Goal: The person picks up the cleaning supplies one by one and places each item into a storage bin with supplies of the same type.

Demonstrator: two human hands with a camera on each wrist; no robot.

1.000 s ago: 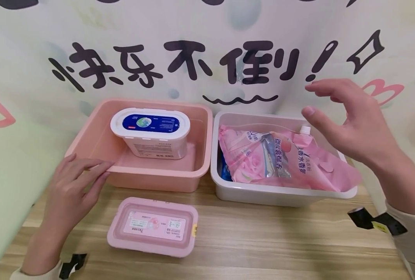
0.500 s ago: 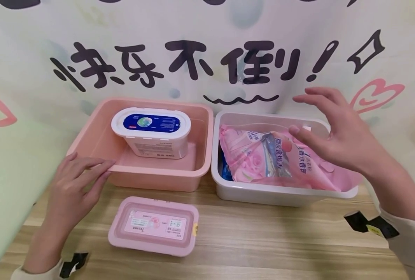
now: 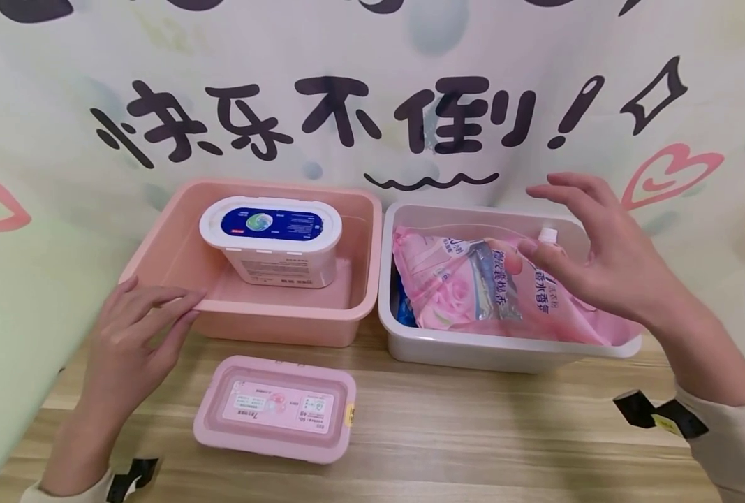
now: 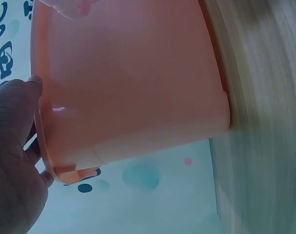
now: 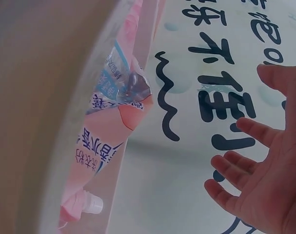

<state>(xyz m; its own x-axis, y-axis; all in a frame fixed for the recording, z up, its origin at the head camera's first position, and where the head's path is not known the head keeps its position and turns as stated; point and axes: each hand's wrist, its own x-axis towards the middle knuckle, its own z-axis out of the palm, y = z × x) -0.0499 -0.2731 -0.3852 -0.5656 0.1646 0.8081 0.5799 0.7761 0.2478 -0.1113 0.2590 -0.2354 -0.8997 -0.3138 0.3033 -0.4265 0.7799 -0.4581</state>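
My left hand (image 3: 133, 342) holds the front left corner of a pink plastic bin (image 3: 284, 318), thumb in front of the rim and fingers along its top; the left wrist view shows the thumb against that rim. Inside the bin stands a white oval tub (image 3: 284, 262) with a blue label on its lid. My right hand (image 3: 617, 258) hovers with spread fingers over the right part of a white bin (image 3: 466, 353), holding nothing. A pink laundry powder bag (image 3: 447, 293) and a pink pouch with a white cap (image 3: 548, 236) lie in this bin.
A pink lidded box (image 3: 274, 409) lies on the wooden table (image 3: 473, 433) in front of the pink bin. Something blue (image 3: 406, 307) shows at the white bin's left end. A printed cloth (image 3: 347, 42) hangs behind both bins.
My right hand has moved left and a little down, over the pouch in the white bin. My left hand stays at the pink bin's corner.
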